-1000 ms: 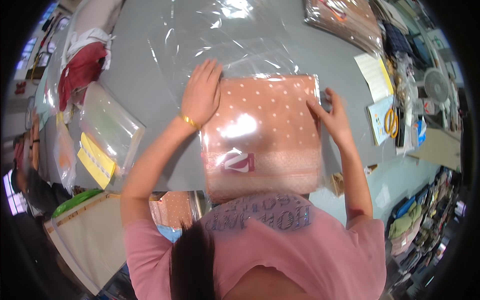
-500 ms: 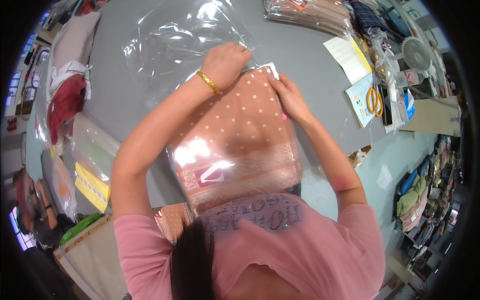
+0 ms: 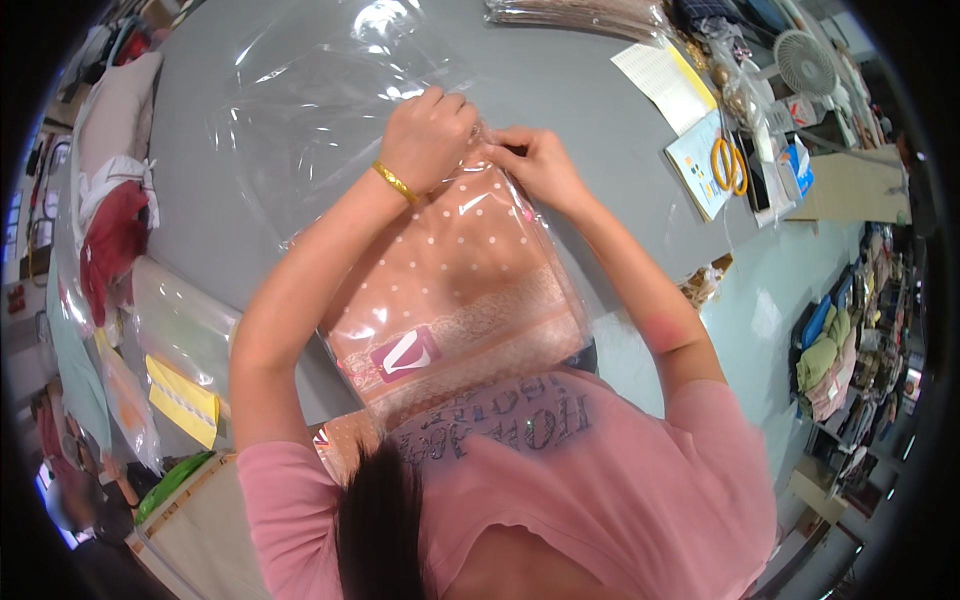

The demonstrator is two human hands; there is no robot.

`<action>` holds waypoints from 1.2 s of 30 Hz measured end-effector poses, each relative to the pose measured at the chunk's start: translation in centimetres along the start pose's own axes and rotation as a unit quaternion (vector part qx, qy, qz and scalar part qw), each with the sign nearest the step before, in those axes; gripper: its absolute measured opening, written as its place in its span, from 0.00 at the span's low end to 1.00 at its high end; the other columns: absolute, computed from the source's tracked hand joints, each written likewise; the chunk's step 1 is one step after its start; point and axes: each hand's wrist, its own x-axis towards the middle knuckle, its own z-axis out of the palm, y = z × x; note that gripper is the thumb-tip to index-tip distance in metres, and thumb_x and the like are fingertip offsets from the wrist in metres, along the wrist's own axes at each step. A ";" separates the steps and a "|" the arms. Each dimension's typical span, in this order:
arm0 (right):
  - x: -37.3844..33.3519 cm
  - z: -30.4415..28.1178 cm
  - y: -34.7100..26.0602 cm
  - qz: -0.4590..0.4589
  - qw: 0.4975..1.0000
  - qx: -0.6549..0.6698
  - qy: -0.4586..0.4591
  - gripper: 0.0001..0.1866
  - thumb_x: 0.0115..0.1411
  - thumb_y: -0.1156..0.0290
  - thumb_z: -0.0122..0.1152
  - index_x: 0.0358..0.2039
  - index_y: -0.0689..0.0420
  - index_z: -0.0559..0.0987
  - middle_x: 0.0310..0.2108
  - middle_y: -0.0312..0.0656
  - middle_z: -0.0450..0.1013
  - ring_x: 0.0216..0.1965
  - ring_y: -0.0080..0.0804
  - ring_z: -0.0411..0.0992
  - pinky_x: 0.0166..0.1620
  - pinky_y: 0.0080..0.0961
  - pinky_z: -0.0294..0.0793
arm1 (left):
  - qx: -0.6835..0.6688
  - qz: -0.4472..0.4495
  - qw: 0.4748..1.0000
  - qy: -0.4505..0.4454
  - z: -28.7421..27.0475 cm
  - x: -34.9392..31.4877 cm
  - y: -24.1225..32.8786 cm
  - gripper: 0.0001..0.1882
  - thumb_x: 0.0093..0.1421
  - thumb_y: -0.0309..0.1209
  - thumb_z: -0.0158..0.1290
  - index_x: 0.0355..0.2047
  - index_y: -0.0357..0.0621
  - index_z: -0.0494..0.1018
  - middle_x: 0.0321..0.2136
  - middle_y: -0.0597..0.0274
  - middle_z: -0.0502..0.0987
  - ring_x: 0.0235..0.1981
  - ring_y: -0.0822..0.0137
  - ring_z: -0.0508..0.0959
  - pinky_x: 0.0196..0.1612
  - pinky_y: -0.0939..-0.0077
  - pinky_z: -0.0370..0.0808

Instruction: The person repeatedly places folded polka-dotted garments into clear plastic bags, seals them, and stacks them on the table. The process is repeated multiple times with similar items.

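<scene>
A folded peach cloth with white dots and a lace band (image 3: 470, 240) lies inside a clear plastic bag (image 3: 560, 260), its near end against my body. My left hand (image 3: 430, 138), with a gold bangle at the wrist, is closed on the bag's far end. Close beside it, my right hand (image 3: 540, 168) pinches the same end between thumb and fingers, and the plastic there is bunched. A purple-and-white label (image 3: 405, 353) shows near the bag's near edge. Beyond my hands, loose clear plastic sheets or bags (image 3: 320, 100) spread over the grey table.
Orange-handled scissors (image 3: 729, 166), a booklet (image 3: 695, 165) and paper sheets (image 3: 655, 85) lie at the right, near a small fan (image 3: 805, 63). Packed cloths (image 3: 580, 12) are stacked at the far edge. Garments (image 3: 120, 220) and a yellow packet (image 3: 182, 402) lie left. Another person is at far left.
My right hand has moved left from the bag's far right corner to beside my left hand. The bag's far end is now gathered between them, and the package has tilted.
</scene>
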 end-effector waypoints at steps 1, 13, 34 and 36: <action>0.0 0.0 -0.2 -0.032 0.996 -0.082 0.009 0.13 0.62 0.69 0.64 0.42 0.65 0.84 0.33 0.45 0.81 0.33 0.30 0.79 0.38 0.27 0.77 | 0.005 0.000 1.000 0.002 0.1 0.0 0.3 0.06 0.45 0.28 0.59 0.26 0.44 0.76 0.32 0.69 0.81 0.30 0.66 0.77 0.30 0.73 0.77; 1.1 -0.6 1.8 0.076 0.988 -0.125 0.041 0.18 0.64 0.62 0.65 0.44 0.65 0.79 0.25 0.34 0.77 0.27 0.20 0.72 0.33 0.22 0.73 | -0.069 -0.525 0.815 0.236 -10.2 -14.8 -0.4 0.16 0.67 0.37 0.53 0.48 0.38 0.77 0.41 0.60 0.79 0.50 0.65 0.76 0.51 0.68 0.73; -10.7 -4.7 1.6 0.140 0.986 -0.043 -0.076 0.17 0.72 0.68 0.53 0.54 0.65 0.78 0.42 0.35 0.80 0.39 0.18 0.74 0.43 0.18 0.74 | -0.454 -0.732 0.493 0.119 -14.6 -26.3 12.1 0.25 0.75 0.43 0.40 0.55 0.31 0.70 0.51 0.56 0.75 0.52 0.68 0.71 0.59 0.72 0.65; -7.7 -4.5 1.7 0.091 0.995 -0.022 -0.027 0.18 0.71 0.67 0.54 0.56 0.64 0.78 0.45 0.37 0.80 0.40 0.19 0.75 0.44 0.18 0.74 | -0.536 -0.681 0.473 0.158 -14.4 -26.1 11.4 0.25 0.75 0.43 0.41 0.55 0.30 0.70 0.52 0.57 0.75 0.53 0.69 0.71 0.60 0.71 0.66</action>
